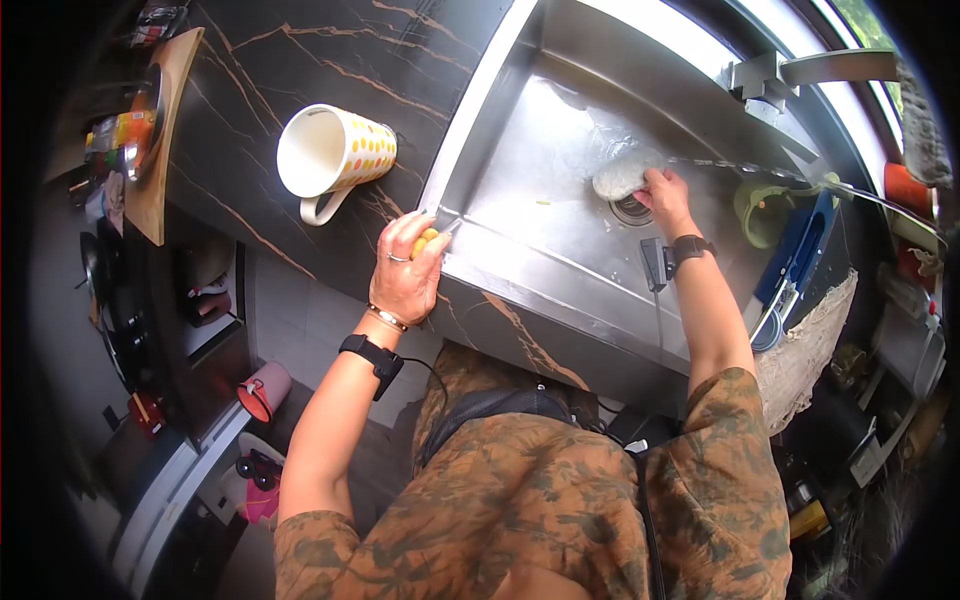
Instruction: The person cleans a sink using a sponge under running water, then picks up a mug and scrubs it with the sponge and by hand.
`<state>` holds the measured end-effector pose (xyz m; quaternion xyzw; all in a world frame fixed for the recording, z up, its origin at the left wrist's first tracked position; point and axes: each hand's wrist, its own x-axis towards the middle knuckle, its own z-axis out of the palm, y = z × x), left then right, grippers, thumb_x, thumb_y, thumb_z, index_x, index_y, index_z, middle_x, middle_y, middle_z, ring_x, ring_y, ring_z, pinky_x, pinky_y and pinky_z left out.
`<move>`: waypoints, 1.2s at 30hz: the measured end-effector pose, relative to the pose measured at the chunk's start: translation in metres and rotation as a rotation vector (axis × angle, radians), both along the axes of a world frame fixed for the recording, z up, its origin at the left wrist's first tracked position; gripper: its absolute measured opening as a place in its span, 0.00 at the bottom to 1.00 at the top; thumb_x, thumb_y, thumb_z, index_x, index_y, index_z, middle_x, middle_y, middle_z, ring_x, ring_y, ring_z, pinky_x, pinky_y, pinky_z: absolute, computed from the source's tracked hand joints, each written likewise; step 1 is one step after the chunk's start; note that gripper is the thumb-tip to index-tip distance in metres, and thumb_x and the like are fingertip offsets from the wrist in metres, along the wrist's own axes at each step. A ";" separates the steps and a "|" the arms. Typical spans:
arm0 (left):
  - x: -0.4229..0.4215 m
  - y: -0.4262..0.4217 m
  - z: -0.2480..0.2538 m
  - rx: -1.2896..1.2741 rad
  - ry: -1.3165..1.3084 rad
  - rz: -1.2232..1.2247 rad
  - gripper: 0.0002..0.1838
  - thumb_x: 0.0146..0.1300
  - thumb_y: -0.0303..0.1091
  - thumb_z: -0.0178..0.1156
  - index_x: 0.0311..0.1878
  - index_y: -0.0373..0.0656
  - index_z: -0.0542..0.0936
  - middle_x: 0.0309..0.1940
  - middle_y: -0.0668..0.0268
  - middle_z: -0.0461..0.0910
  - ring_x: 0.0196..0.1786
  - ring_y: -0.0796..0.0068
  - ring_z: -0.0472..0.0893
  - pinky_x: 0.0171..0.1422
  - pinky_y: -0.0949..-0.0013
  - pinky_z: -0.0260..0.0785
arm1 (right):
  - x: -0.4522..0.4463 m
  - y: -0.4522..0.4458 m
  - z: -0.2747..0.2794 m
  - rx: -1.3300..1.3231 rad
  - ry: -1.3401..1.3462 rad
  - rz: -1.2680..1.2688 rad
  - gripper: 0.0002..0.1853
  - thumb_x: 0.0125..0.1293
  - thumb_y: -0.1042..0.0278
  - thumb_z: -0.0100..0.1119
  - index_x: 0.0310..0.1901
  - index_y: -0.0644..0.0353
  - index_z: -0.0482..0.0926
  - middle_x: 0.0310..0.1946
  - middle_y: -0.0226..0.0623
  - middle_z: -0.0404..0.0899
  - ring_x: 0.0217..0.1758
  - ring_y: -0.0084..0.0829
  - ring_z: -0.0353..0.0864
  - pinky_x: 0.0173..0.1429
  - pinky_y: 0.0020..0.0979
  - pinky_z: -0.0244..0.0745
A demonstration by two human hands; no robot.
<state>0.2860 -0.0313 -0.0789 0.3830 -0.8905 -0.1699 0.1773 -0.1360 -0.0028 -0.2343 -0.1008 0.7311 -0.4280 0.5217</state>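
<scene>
My right hand is in the sink, its fingers closed on a pale, whitish oval pad above the drain. A thin stream of water runs from the right toward the pad. At the sink's left front corner, my left hand is closed around a small yellow-handled tool whose pointed grey tip shows past the fingers. A white mug with orange and yellow dots stands on the dark veined counter, left of the sink, with its handle toward me.
A metal faucet rises at the sink's back right. Right of the basin are a green strainer-like item, a blue board and a beige cloth. A wooden board lies at the counter's left end.
</scene>
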 end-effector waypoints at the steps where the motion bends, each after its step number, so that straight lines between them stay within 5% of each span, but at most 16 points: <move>1: -0.001 0.000 0.001 -0.004 0.002 0.004 0.16 0.59 0.25 0.59 0.51 0.45 0.80 0.59 0.57 0.71 0.64 0.51 0.68 0.69 0.52 0.61 | -0.001 -0.003 0.006 -0.112 -0.169 -0.129 0.14 0.61 0.64 0.62 0.43 0.65 0.77 0.36 0.40 0.81 0.38 0.37 0.83 0.44 0.37 0.82; 3: -0.001 0.001 0.000 -0.008 0.005 0.003 0.16 0.59 0.25 0.59 0.51 0.45 0.80 0.59 0.57 0.71 0.63 0.51 0.68 0.69 0.52 0.61 | -0.013 -0.005 0.015 -0.282 -0.481 -0.270 0.12 0.63 0.64 0.59 0.45 0.59 0.78 0.39 0.36 0.82 0.47 0.38 0.82 0.57 0.46 0.76; 7: -0.001 0.001 0.002 -0.017 0.012 0.005 0.16 0.59 0.25 0.58 0.51 0.45 0.80 0.59 0.56 0.71 0.64 0.51 0.68 0.69 0.54 0.61 | -0.006 -0.015 0.080 -0.574 -0.786 -0.435 0.17 0.64 0.57 0.55 0.52 0.53 0.79 0.53 0.35 0.80 0.59 0.42 0.76 0.68 0.55 0.64; 8: -0.001 0.001 0.002 -0.019 0.012 0.003 0.15 0.59 0.25 0.58 0.51 0.45 0.80 0.59 0.56 0.71 0.64 0.51 0.68 0.69 0.54 0.60 | -0.025 -0.010 0.052 -0.774 -1.029 -0.308 0.19 0.65 0.55 0.55 0.53 0.55 0.79 0.56 0.40 0.78 0.64 0.45 0.72 0.70 0.55 0.61; 12: -0.001 0.003 0.001 -0.043 0.024 0.000 0.15 0.60 0.25 0.58 0.51 0.45 0.80 0.59 0.56 0.71 0.64 0.52 0.68 0.69 0.54 0.60 | 0.009 -0.027 0.112 -0.833 -1.021 -0.445 0.27 0.68 0.51 0.54 0.62 0.61 0.71 0.64 0.58 0.68 0.69 0.53 0.66 0.74 0.57 0.57; 13: -0.001 0.003 0.000 -0.043 0.024 0.001 0.15 0.60 0.25 0.58 0.51 0.45 0.80 0.59 0.56 0.71 0.64 0.52 0.68 0.69 0.54 0.60 | 0.007 -0.027 0.110 -0.968 -1.175 -0.303 0.27 0.69 0.60 0.53 0.66 0.63 0.65 0.66 0.61 0.64 0.70 0.51 0.66 0.73 0.56 0.60; 16: -0.001 0.003 0.001 -0.053 0.030 0.003 0.15 0.60 0.25 0.58 0.50 0.45 0.80 0.58 0.56 0.71 0.63 0.52 0.68 0.69 0.55 0.60 | 0.017 -0.026 0.130 -0.890 -0.699 -0.294 0.25 0.69 0.75 0.51 0.67 0.61 0.62 0.66 0.60 0.64 0.70 0.48 0.67 0.71 0.54 0.65; 18: -0.001 0.002 0.002 -0.062 0.037 -0.004 0.15 0.59 0.25 0.59 0.50 0.45 0.80 0.58 0.57 0.71 0.63 0.52 0.68 0.68 0.55 0.61 | 0.015 -0.023 0.141 -0.946 -0.841 -0.292 0.29 0.65 0.87 0.45 0.67 0.56 0.61 0.66 0.56 0.66 0.65 0.45 0.72 0.65 0.52 0.72; 20: -0.001 0.002 0.003 -0.068 0.042 -0.012 0.16 0.57 0.26 0.60 0.50 0.45 0.79 0.56 0.57 0.70 0.62 0.53 0.68 0.68 0.54 0.61 | 0.014 -0.021 0.151 -0.799 -0.560 -0.250 0.28 0.62 0.89 0.44 0.63 0.58 0.66 0.60 0.53 0.72 0.57 0.44 0.79 0.58 0.50 0.78; 23: -0.001 0.002 0.003 -0.068 0.045 -0.005 0.16 0.57 0.26 0.60 0.50 0.45 0.79 0.56 0.57 0.70 0.62 0.53 0.68 0.68 0.54 0.61 | -0.001 -0.019 0.139 -0.657 -0.311 -0.154 0.24 0.60 0.87 0.45 0.58 0.59 0.71 0.51 0.50 0.77 0.48 0.42 0.81 0.49 0.48 0.82; 26: 0.000 0.003 0.002 -0.063 0.053 -0.004 0.15 0.57 0.26 0.60 0.49 0.45 0.79 0.57 0.57 0.70 0.62 0.53 0.68 0.68 0.54 0.61 | -0.012 -0.014 0.143 -0.562 -0.719 -0.332 0.22 0.59 0.83 0.47 0.55 0.59 0.74 0.44 0.47 0.79 0.43 0.40 0.81 0.44 0.45 0.82; 27: 0.000 0.002 0.002 -0.062 0.056 -0.005 0.15 0.57 0.26 0.60 0.49 0.45 0.79 0.57 0.57 0.70 0.62 0.53 0.68 0.68 0.54 0.61 | -0.003 -0.010 0.158 -0.585 -0.750 -0.326 0.16 0.67 0.67 0.54 0.55 0.61 0.73 0.43 0.46 0.77 0.42 0.42 0.79 0.44 0.37 0.82; 31: 0.000 0.002 0.002 -0.062 0.055 -0.001 0.14 0.58 0.27 0.60 0.48 0.45 0.79 0.57 0.57 0.70 0.63 0.53 0.68 0.69 0.54 0.60 | -0.001 -0.013 0.151 -0.608 -0.639 -0.450 0.14 0.68 0.57 0.60 0.46 0.56 0.73 0.44 0.40 0.76 0.43 0.39 0.79 0.49 0.53 0.82; 36: -0.001 0.003 0.002 -0.074 0.047 -0.002 0.13 0.59 0.27 0.59 0.48 0.45 0.79 0.57 0.57 0.70 0.63 0.53 0.68 0.69 0.54 0.60 | 0.002 -0.020 0.153 -0.641 -0.530 -0.495 0.09 0.67 0.76 0.58 0.46 0.65 0.71 0.44 0.44 0.75 0.45 0.42 0.80 0.56 0.53 0.81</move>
